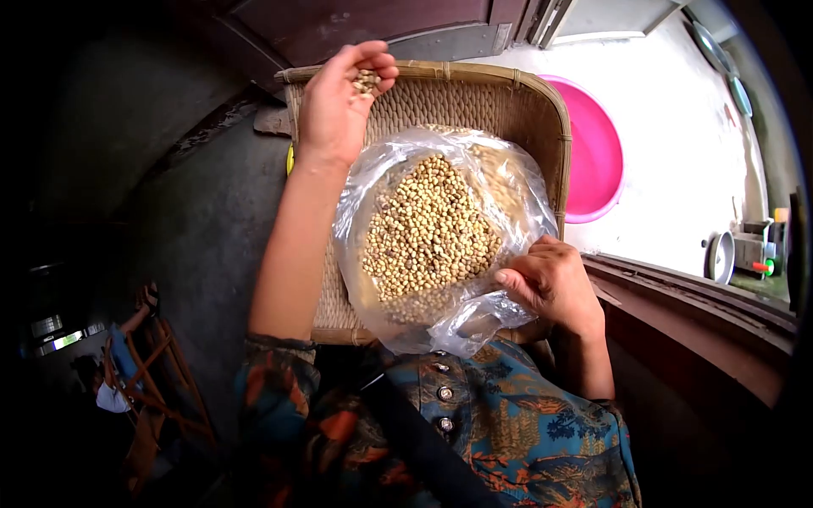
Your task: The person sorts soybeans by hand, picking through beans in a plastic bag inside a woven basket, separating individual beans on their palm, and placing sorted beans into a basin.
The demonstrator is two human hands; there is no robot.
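A clear plastic bag (523, 182), its mouth spread wide, holds a heap of dried tan beans that look like soybeans (432, 224). It rests in a woven bamboo basket (457, 97). My left hand (343, 106) is raised over the basket's far left corner, palm up, fingers curled round a small handful of the beans. At the near right, my right hand (550, 279) pinches the bag's rim between thumb and fingers. The lower part of the bag is bunched up against my patterned shirt.
A pink basin (593, 152) stands just right of the basket, by a doorway with a raised sill (690, 305). A dark door (356, 34) is behind the basket. A wooden chair (161, 364) stands at the lower left on the dark floor.
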